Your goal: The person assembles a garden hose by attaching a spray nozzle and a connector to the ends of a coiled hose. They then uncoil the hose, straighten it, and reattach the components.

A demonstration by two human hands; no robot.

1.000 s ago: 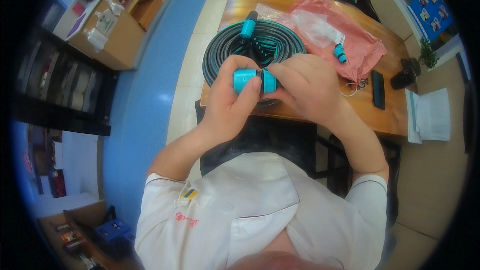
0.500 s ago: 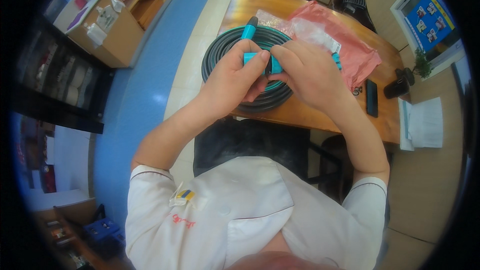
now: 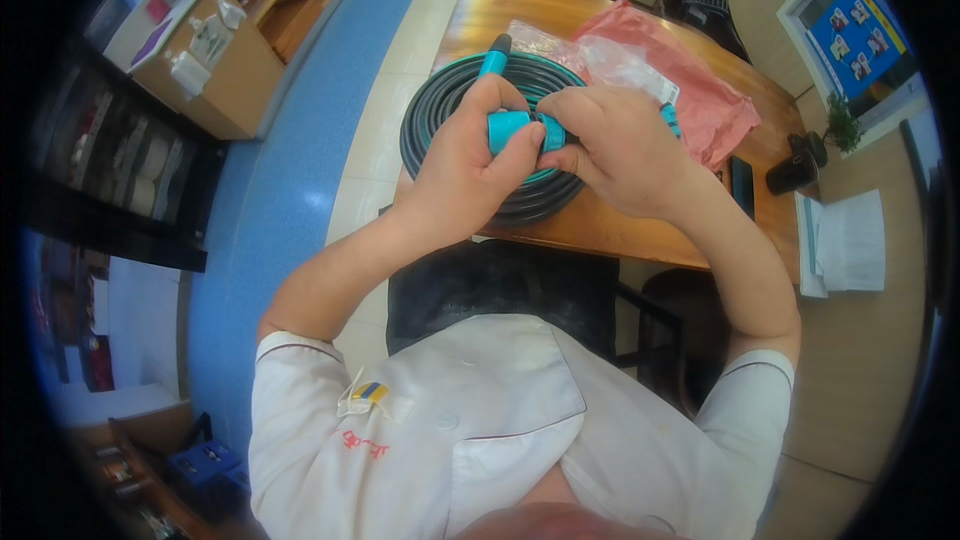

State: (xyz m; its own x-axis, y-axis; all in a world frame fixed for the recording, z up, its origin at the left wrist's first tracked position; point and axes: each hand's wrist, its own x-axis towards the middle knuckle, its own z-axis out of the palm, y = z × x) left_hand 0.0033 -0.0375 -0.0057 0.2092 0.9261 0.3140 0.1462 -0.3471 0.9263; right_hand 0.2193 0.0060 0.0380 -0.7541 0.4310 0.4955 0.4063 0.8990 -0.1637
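A turquoise hose connector (image 3: 508, 131) with a dark gap near its middle is held between my two hands, above the coil. My left hand (image 3: 468, 162) is closed round its wider end, thumb pressed on the front. The fingers of my right hand (image 3: 625, 145) pinch the narrower end, partly hiding it. Below them lies a coiled black hose (image 3: 425, 120) with a green stripe. A turquoise nozzle (image 3: 494, 60) with a black tip rests on the coil's far side. Beyond my right hand shows part of another turquoise piece (image 3: 669, 118).
The wooden table (image 3: 480, 10) also bears a crumpled pink plastic bag (image 3: 715, 105), clear plastic wrap (image 3: 615, 62) and a black phone (image 3: 741, 186). At the right are a potted plant (image 3: 843, 125) and white paper (image 3: 853, 240). A black chair (image 3: 500, 285) stands against the near edge.
The connector has turned a little, and more of its turquoise body shows. My left thumb has slid lower on it. My right forearm and elbow have swung slightly outward to the right.
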